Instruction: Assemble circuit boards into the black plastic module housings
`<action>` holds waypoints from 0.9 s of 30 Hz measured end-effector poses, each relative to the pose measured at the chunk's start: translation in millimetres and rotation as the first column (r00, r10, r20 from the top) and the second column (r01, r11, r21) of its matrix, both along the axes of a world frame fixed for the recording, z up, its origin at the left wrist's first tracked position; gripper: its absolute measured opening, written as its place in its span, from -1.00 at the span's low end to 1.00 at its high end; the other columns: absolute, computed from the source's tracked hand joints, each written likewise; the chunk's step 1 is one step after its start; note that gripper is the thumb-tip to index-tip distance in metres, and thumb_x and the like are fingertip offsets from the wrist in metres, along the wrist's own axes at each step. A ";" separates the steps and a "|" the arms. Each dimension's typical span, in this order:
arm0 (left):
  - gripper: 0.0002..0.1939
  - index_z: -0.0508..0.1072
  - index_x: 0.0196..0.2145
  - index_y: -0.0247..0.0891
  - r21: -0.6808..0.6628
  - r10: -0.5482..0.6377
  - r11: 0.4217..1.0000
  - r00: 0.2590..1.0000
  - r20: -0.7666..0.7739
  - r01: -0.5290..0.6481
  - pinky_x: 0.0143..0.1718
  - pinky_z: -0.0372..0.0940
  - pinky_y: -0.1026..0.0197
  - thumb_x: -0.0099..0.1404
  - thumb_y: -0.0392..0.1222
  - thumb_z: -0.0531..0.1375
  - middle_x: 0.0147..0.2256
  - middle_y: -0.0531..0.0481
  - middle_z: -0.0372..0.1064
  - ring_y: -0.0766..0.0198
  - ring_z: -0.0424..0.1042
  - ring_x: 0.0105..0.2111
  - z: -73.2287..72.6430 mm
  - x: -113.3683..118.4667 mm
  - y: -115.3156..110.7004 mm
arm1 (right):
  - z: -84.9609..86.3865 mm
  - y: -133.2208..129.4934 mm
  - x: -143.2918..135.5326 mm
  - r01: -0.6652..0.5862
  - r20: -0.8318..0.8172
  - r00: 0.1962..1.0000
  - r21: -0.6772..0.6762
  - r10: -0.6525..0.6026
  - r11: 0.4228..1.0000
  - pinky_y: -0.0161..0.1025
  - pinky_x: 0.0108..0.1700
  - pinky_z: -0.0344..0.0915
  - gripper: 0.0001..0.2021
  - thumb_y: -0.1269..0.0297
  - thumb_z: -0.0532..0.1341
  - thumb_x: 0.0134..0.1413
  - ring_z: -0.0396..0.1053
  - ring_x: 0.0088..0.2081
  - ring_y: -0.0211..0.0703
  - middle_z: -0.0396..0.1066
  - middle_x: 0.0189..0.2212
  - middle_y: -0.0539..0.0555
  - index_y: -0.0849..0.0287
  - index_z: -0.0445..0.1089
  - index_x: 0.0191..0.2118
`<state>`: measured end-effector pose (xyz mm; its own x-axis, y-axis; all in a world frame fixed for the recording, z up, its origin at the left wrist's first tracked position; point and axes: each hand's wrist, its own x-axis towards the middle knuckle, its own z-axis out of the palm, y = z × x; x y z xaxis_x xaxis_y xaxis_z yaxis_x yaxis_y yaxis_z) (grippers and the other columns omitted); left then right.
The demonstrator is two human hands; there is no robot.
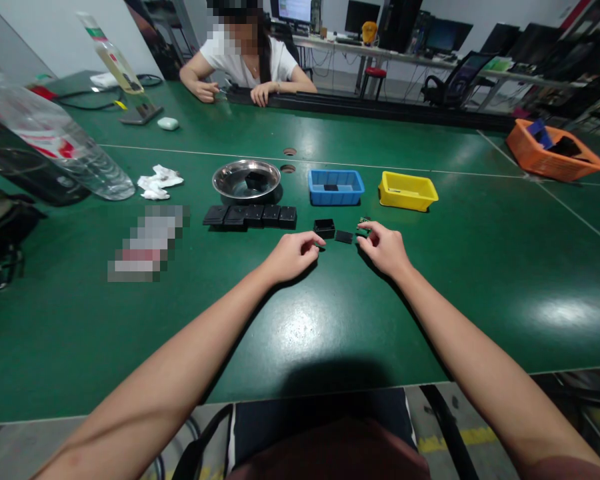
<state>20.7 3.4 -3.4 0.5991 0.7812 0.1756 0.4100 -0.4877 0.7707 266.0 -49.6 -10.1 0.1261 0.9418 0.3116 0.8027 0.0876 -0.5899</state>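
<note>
My left hand [296, 256] rests near the table surface, thumb and forefinger curved with a gap between them and nothing visible held. Just beyond its fingertips stands a small open black plastic box [324, 229]. A flat black rectangular cover [344, 237] lies to the right of that box, between my hands. My right hand [385, 249] has thumb and forefinger apart. A small circuit board [365, 221] shows right behind its forefinger tip; whether they touch I cannot tell. Several closed black boxes [254, 216] stand in a row to the left.
Behind the boxes are a steel bowl [222, 186] with a black part, a blue bin [336, 197] and a yellow bin [411, 197]. An orange basket [545, 160] is far right. Bottles [65, 143] and crumpled tissue [159, 181] lie left. Another person [253, 63] sits opposite.
</note>
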 end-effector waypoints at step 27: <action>-0.82 0.59 -0.34 -0.23 0.119 -0.080 0.989 0.993 -0.087 0.090 -0.33 0.18 0.26 0.20 -0.36 0.17 -0.46 0.02 0.50 0.26 0.43 -0.44 -6.7 3.3 1.3 | -7.4 20.5 16.6 0.120 -0.049 0.992 0.064 -0.117 0.991 -0.15 -0.22 0.29 -0.79 0.21 0.23 0.01 0.39 -0.41 -0.09 0.49 -0.44 0.08 0.17 0.49 -0.24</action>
